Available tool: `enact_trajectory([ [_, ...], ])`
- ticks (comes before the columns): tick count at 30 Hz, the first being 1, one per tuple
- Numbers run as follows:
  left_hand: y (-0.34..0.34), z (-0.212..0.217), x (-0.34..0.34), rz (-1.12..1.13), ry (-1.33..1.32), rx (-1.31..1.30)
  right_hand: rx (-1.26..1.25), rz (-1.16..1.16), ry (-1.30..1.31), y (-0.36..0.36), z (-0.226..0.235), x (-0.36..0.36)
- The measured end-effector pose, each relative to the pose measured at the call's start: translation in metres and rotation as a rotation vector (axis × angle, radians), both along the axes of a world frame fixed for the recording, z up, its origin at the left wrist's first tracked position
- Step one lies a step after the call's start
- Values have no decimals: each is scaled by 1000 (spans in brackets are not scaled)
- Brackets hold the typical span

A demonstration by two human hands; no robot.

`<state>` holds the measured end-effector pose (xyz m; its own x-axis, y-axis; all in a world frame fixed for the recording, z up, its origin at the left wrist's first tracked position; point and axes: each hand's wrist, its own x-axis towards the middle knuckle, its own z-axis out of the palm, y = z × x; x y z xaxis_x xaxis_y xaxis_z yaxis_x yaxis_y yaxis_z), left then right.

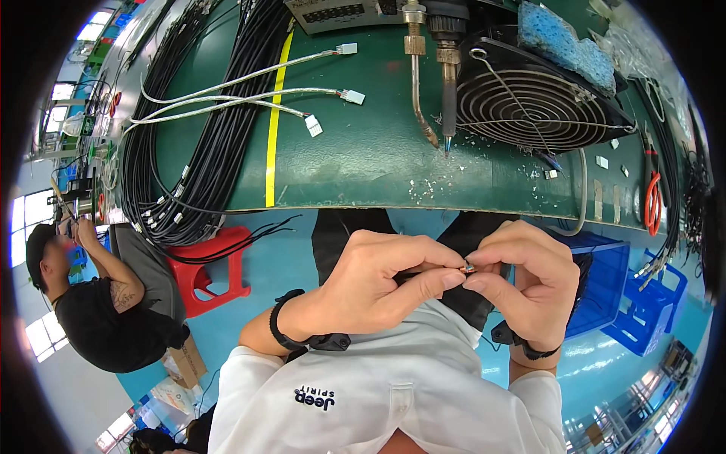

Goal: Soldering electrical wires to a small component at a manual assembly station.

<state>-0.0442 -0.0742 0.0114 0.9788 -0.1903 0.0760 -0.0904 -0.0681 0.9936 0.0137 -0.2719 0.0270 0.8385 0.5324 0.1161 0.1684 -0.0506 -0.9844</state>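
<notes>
In front of my chest, just off the bench's near edge, both hands meet at a small wire end [467, 268] with orange and dark bits showing. Thumb and forefinger of my left hand [370, 281] pinch it from one side. My right hand [533, 276] pinches it from the other, its remaining fingers curled. Most of the piece is hidden by the fingertips. Beyond my hands, a soldering iron [448, 98] points down over the green bench [340, 174], beside a bent metal tube [417, 91].
A black fan with a wire guard [529, 113] carries a blue sponge [567, 49]. Black cables [227, 129] and white cables with plugs [249, 98] lie left. Red-handled pliers [652, 200] hang right. Nearby are a red stool [204, 284], blue crate [605, 287] and seated co-worker [106, 318].
</notes>
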Motion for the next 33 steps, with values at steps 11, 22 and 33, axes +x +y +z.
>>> enact_trajectory([
  [11, 5, 0, 1, -58, -7, -12, -54, 75, -107, 0, -1, 5],
  [22, 5, 2, 1, -79, 2, -21, 60, 124, 27, -1, -3, 7],
  [33, 5, 2, 1, -74, -1, -61, 119, 41, -475, 8, -23, 3],
])
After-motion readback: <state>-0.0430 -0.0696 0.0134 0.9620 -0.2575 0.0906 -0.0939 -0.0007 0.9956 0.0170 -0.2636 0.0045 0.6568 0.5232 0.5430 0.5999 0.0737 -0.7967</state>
